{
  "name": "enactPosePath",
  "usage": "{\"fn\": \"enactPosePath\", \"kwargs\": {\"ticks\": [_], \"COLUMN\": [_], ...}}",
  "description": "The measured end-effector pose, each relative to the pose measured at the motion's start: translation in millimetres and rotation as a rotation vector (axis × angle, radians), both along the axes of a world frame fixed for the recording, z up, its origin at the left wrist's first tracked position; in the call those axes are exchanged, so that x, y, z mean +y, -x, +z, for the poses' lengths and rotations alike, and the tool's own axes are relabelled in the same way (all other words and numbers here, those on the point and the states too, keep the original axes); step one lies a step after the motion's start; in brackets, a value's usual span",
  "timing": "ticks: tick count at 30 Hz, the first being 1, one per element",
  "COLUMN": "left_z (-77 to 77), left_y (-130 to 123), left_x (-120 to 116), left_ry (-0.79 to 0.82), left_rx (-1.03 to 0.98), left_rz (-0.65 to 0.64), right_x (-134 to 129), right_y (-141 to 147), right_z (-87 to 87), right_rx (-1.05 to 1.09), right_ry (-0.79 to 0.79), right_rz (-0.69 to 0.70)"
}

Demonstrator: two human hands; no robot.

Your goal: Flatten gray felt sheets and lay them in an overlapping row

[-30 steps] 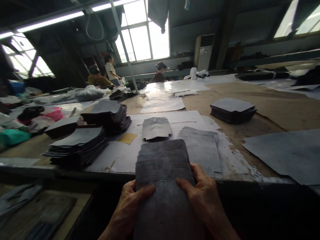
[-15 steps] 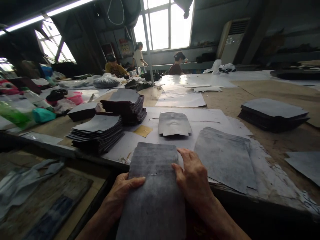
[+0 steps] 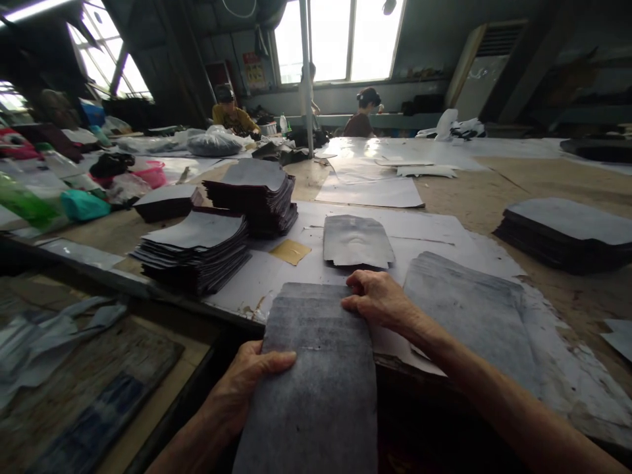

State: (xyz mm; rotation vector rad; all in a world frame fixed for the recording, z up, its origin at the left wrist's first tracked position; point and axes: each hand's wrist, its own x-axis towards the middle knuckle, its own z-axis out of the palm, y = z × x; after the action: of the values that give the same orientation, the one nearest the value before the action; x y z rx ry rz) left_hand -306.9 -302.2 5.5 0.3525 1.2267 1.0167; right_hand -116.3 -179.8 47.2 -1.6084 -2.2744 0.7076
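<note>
A fanned stack of grey sheets is held at the table's near edge, its top layers stepped like stairs. My left hand is closed on the stack's left side, thumb on top and fingers underneath. At the upper right corner, my right hand pinches the edges of the stack with thumb and bent fingers. Just beyond lies a small grey pile with notched corners. Right of my hand, partly behind my forearm, more overlapping grey sheets rest on white paper. A yellow square lies to the left.
Dark stacks with grey tops stand at left, behind it, and at right. A thin pole rises from the table. Bags and a pink basket crowd the far left. Several people are in the background.
My right hand has shifted from the stack's right side up to its top right corner, with its fingers more bent. My left hand keeps its hold. The view has turned slightly.
</note>
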Motion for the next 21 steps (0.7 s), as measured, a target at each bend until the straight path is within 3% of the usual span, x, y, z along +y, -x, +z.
{"fn": "enactPosePath", "kwargs": {"ticks": [6, 21], "left_z": [-0.3, 4.6], "left_y": [0, 1], "left_x": [1, 3], "left_ry": [0.008, 0.016], "left_rx": [-0.031, -0.097], "left_rz": [0.03, -0.001], "right_x": [8, 11], "right_y": [2, 4], "right_z": [-5.4, -11.1], "right_rx": [0.097, 0.068], "right_ry": [0.13, 0.111], "right_rz": [0.015, 0.021]}}
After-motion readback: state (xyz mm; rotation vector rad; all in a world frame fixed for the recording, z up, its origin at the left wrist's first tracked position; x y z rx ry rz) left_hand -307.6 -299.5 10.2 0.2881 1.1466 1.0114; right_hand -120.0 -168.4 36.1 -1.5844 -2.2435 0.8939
